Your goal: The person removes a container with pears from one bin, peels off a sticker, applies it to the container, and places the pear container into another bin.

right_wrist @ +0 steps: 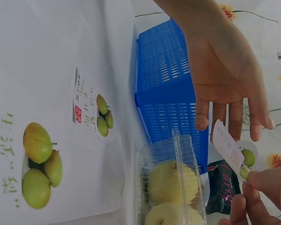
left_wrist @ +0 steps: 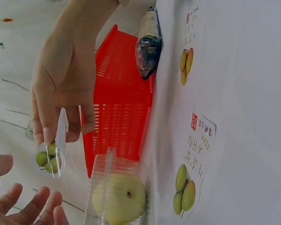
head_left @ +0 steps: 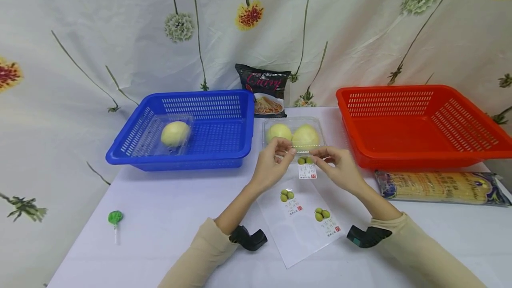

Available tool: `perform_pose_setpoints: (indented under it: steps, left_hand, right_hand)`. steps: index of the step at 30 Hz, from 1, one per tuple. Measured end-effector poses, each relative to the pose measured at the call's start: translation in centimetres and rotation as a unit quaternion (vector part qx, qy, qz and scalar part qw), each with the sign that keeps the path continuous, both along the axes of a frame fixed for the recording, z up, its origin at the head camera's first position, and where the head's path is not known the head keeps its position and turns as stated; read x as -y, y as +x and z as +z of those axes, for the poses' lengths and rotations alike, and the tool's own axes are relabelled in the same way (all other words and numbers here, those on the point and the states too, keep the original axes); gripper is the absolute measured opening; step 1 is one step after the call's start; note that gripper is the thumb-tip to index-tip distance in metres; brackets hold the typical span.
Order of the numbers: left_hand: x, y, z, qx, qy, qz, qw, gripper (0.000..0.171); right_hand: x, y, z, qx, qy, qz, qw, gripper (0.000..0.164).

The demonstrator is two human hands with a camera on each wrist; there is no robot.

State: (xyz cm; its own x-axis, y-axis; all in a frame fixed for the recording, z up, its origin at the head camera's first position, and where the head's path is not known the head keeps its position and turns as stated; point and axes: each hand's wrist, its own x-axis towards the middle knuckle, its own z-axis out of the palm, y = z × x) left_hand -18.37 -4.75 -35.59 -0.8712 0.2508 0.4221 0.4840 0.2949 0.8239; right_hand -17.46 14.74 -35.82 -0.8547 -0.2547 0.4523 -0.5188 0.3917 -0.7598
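My right hand (head_left: 340,167) pinches a small sticker (head_left: 307,172) printed with green pears, by its upper right edge. Beside it my left hand (head_left: 273,163) hovers, fingers relaxed and apart from the sticker in the right wrist view. Just behind both hands stands a lidded clear plastic box (head_left: 293,120) with two pale yellow-green round fruits (head_left: 306,136). Below the hands lies a white sticker sheet (head_left: 294,241) on the table, with two pear stickers (head_left: 328,223) still on it.
At left, a blue basket (head_left: 208,162) contains a clear box with one fruit (head_left: 175,133). A red basket (head_left: 424,161) stands right, a noodle pack (head_left: 440,186) before it. A black curry packet (head_left: 264,90) stands behind. A green lollipop (head_left: 115,217) lies far left.
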Motion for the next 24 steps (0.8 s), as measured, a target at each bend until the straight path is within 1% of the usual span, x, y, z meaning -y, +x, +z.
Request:
perform_pose_setpoints:
  steps: [3, 6, 9, 12, 16, 17, 20, 22, 24]
  left_hand:
    - [0.1, 0.1, 0.3, -0.039, -0.042, -0.007, 0.9983, 0.026]
    - [0.1, 0.0, 0.3, -0.073, -0.075, -0.007, 0.9945, 0.024]
    - [0.0, -0.3, 0.2, -0.084, -0.09, -0.004, 0.9924, 0.017]
    - [-0.1, -0.7, 0.3, -0.084, -0.088, 0.003, 0.9926, 0.012]
    - [-0.1, -1.6, 0.4, -0.078, -0.075, 0.014, 0.994, 0.014]
    - [-0.1, -1.8, 0.5, -0.078, -0.073, 0.015, 0.9942, 0.015]
    - [-0.2, -2.3, 0.7, -0.058, -0.065, 0.019, 0.996, 0.015]
    - [-0.4, -2.7, 0.8, -0.043, -0.055, 0.03, 0.9971, 0.013]
    - [-0.6, -3.1, 0.9, -0.032, -0.042, 0.048, 0.9974, 0.012]
  right_hand:
    - [0.3, -0.4, 0.1, 0.019, -0.024, -0.023, 0.999, 0.011]
    - [0.7, -0.8, 0.3, 0.033, -0.048, -0.034, 0.998, 0.006]
    - [1.0, -1.3, 0.4, 0.033, -0.074, -0.033, 0.996, 0.004]
    - [1.4, -1.7, 0.5, 0.025, -0.101, -0.031, 0.994, 0.002]
    - [1.6, -2.4, 0.6, 0.014, -0.123, -0.037, 0.992, 0.004]
    - [1.7, -2.5, 0.6, 0.013, -0.125, -0.041, 0.991, 0.004]
    - [1.9, -3.1, 0.7, 0.016, -0.124, -0.053, 0.991, 0.006]
    - [2.0, -3.4, 0.9, 0.022, -0.116, -0.055, 0.991, 0.007]
    - [2.1, -3.7, 1.0, 0.031, -0.108, -0.045, 0.993, 0.009]
